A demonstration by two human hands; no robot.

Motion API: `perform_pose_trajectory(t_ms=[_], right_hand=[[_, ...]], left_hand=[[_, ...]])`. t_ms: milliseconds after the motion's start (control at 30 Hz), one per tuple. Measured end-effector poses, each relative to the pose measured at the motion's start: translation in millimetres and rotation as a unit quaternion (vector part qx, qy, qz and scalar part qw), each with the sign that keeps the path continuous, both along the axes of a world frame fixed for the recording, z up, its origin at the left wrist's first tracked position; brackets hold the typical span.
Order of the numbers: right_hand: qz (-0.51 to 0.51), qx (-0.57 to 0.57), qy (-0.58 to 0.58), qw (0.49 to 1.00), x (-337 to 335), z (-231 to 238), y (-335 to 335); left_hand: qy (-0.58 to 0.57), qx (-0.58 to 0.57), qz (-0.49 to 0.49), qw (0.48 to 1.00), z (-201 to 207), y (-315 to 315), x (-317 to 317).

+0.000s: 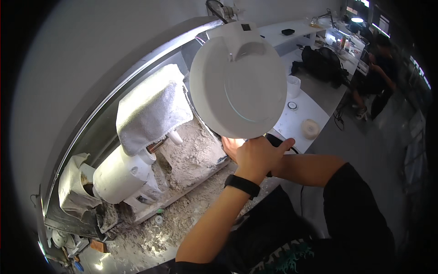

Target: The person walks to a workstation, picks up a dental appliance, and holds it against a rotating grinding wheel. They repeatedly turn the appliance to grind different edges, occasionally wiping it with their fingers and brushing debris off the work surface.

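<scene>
My left hand (259, 157), with a black band on its wrist, is just below the rim of a white round magnifier lamp (237, 86). Its fingers curl inward and its thumb points right; whatever they grip is hidden. From the right my right arm reaches in behind the left hand, and most of my right hand (232, 147) is covered by it and the lamp. A dark, smooth object (274, 140) shows beside the left thumb; its kind is unclear. To the left stands a white bench motor (121, 176) with a metal shaft, beside a tray of grey-white powder (194, 155).
Light grey cloths (153, 112) drape over parts of the motor. Clumped powder (178, 219) litters the near bench. Right of the lamp are a white cup (293, 86) and a round cream disc (310, 129). A black bag (321, 64) lies farther back; another person (381, 75) sits beyond.
</scene>
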State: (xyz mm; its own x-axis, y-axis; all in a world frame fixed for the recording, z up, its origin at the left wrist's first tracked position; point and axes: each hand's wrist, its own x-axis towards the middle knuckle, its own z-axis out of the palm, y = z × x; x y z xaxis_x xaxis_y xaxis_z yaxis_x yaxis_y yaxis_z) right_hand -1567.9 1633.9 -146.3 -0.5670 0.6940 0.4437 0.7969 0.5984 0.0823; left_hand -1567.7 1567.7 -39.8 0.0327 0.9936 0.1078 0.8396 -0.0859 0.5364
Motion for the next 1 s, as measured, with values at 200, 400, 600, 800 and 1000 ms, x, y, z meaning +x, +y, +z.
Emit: perform_pose_trajectory(t_ms=[200,400,600,800,1000], right_hand=[[0.012,-0.016,0.042,0.999,9,-4,-4],[0.015,-0.021,0.072,0.997,15,-6,-11],[0.019,-0.016,0.087,0.996,14,-8,-19],[0.019,-0.022,0.099,0.995,16,-9,-23],[0.010,-0.012,0.114,0.993,10,-13,-14]], left_hand=[[-0.032,-0.086,-0.041,0.995,-7,9,-6],[-0.095,-0.007,-0.044,0.994,-7,-20,-2],[-0.276,-0.044,0.054,0.958,-28,-29,-16],[-0.104,-0.029,0.065,0.992,-20,-3,-14],[-0.186,-0.036,0.032,0.981,-5,-32,-17]])
